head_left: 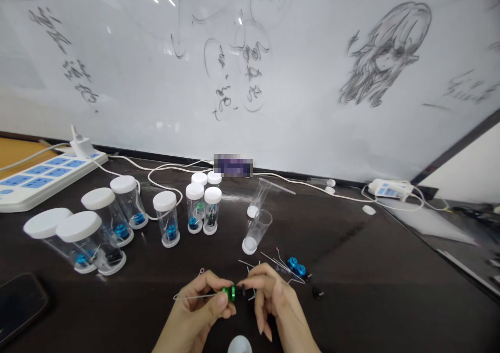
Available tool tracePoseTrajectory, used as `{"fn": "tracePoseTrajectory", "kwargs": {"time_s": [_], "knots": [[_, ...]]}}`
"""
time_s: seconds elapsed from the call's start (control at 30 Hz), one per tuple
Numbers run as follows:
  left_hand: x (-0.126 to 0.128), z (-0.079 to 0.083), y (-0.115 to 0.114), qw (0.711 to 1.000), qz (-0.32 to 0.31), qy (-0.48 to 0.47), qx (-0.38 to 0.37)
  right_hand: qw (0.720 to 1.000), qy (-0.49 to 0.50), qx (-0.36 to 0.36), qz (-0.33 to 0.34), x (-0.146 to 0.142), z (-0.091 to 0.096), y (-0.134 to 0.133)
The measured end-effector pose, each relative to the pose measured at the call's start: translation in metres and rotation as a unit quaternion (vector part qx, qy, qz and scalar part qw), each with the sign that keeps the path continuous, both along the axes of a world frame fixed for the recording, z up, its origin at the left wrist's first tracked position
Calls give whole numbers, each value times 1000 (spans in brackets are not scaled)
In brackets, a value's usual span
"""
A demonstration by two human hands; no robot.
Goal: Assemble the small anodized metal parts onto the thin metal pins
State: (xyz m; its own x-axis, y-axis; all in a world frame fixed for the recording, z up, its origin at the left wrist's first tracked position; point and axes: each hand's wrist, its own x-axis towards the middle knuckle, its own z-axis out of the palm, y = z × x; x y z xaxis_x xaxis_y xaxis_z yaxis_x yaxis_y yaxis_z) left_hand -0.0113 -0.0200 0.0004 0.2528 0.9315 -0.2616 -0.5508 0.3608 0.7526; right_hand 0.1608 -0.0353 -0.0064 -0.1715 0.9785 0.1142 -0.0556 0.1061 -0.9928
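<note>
My left hand (pixel 203 302) pinches a small green metal spool (pixel 229 293) and a thin wire pin (pixel 191 294) that sticks out to the left. My right hand (pixel 269 295) is closed in a pinch on a tiny dark part (pixel 244 289) right beside the green spool. Just right of my hands lie two blue spools (pixel 297 266), several loose wire pins (pixel 273 262) and a small black piece (pixel 317 292) on the dark table (pixel 371 269).
Several capped clear vials (pixel 167 218) with blue parts stand at the left and centre. Two open vials (pixel 255 230) lie on their sides, and loose white caps (pixel 368 210) lie at the right. A power strip (pixel 42 173) lies far left, a phone (pixel 19 306) at the lower left, a whiteboard (pixel 312 72) behind.
</note>
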Motion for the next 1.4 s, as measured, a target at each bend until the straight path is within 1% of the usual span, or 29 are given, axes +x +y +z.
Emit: {"fn": "tracePoseTrajectory", "kwargs": {"time_s": [0.2,0.4,0.57,0.87,1.03,1.13,1.4], "knots": [[-1,0,1,1000,-12,-8,-2,1000,16,-6,-12,-1,0,0],[0,1,0,1000,-9,2,-6,1000,11,1,-1,-1,1,0],[0,2,-1,1000,3,5,-1,1000,10,-4,-16,-1,2,0],[0,3,0,1000,2,8,-1,1000,4,-11,-12,-1,1,0],[0,2,0,1000,-7,6,2,1000,11,-13,-22,-2,2,0],[-1,0,0,1000,-13,9,3,1000,10,-16,-16,-2,2,0],[0,0,0,1000,-8,12,7,1000,1,-8,-13,-2,3,0]]}}
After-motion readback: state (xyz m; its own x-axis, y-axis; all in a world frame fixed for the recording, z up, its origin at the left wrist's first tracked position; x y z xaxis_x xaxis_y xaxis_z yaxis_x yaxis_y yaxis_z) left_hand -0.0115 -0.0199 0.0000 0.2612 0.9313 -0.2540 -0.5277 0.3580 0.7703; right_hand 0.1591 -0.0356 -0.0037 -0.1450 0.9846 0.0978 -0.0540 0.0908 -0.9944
